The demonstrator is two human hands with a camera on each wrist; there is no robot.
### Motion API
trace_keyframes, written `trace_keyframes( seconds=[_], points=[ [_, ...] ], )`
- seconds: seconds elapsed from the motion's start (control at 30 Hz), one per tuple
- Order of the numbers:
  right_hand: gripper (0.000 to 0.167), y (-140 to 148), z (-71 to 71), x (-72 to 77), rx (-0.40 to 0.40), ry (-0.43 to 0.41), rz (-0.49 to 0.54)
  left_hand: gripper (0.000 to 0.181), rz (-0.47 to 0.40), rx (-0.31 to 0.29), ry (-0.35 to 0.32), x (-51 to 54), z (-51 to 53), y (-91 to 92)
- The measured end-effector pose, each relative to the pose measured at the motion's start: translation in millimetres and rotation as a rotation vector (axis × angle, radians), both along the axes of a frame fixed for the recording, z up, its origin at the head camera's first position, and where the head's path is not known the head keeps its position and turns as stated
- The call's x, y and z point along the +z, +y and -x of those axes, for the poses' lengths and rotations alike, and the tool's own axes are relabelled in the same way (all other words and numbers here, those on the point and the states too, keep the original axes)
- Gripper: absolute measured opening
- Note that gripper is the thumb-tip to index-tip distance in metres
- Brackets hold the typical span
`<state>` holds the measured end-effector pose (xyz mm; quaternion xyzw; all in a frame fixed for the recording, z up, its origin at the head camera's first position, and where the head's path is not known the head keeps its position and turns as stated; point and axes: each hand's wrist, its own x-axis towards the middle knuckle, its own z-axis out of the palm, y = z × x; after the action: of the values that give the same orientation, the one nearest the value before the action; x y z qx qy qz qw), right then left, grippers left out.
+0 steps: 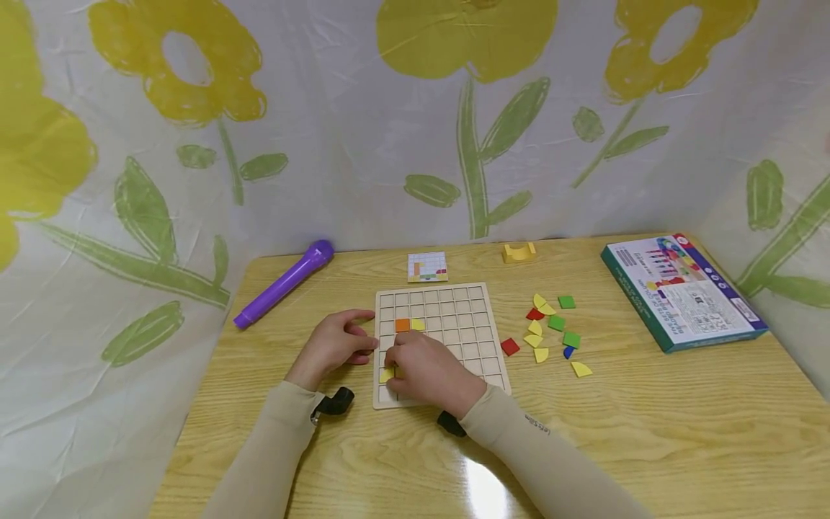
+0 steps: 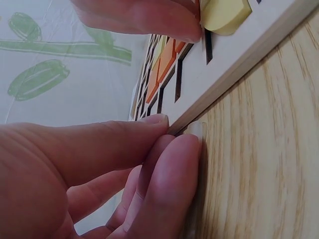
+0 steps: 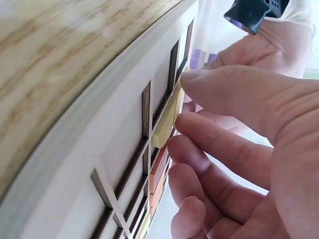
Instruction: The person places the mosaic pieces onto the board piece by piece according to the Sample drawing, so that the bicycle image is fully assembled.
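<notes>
A pale wooden grid board lies on the table. My left hand is at its left edge, thumb and forefinger pinching the rim in the left wrist view. Over the board's lower left, my right hand has its thumb and forefinger on either side of a yellow quarter-round piece, which sits at a grid cell. Farther up the board are an orange square and a yellow piece. Another orange piece shows in the left wrist view; the right hand hides it in the head view.
Loose yellow pieces, green squares, red pieces and a blue piece lie right of the board. Behind it are a pattern card and a yellow arch block. A purple microphone lies left, a box right.
</notes>
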<state>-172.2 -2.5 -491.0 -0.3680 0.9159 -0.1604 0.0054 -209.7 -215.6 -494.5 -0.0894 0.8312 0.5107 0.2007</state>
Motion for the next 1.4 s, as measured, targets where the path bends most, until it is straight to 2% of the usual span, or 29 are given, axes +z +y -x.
trace_keyframes(
  seconds=[0.53, 0.77, 0.93, 1.03, 1.17, 1.4],
  points=[
    [0.01, -1.1, -0.9, 2.1, 0.012, 0.032, -0.029, 0.062, -0.002, -0.009, 0.006, -0.8, -0.2, 0.3],
    [0.011, -1.4, -1.7, 4.0, 0.006, 0.022, -0.031, 0.063, 0.006, -0.019, 0.016, 0.7, -0.8, 0.7],
    [0.012, 6.9, -1.2, 9.6, -0.019, -0.012, 0.004, 0.063, 0.008, -0.021, 0.015, 1.1, -0.5, 1.6],
    [0.011, 23.4, -1.0, 13.5, -0.05, -0.052, 0.049, 0.064, 0.013, -0.02, 0.011, 0.5, -0.1, 2.3],
    [0.015, 61.5, -2.2, 15.8, -0.109, -0.098, 0.092, 0.065, 0.033, -0.013, 0.005, -2.0, 0.9, 2.1],
    [0.02, 143.5, -8.5, 12.4, -0.235, -0.076, 0.099, 0.066, 0.049, -0.011, 0.004, -1.5, 1.2, 1.1]
  ],
)
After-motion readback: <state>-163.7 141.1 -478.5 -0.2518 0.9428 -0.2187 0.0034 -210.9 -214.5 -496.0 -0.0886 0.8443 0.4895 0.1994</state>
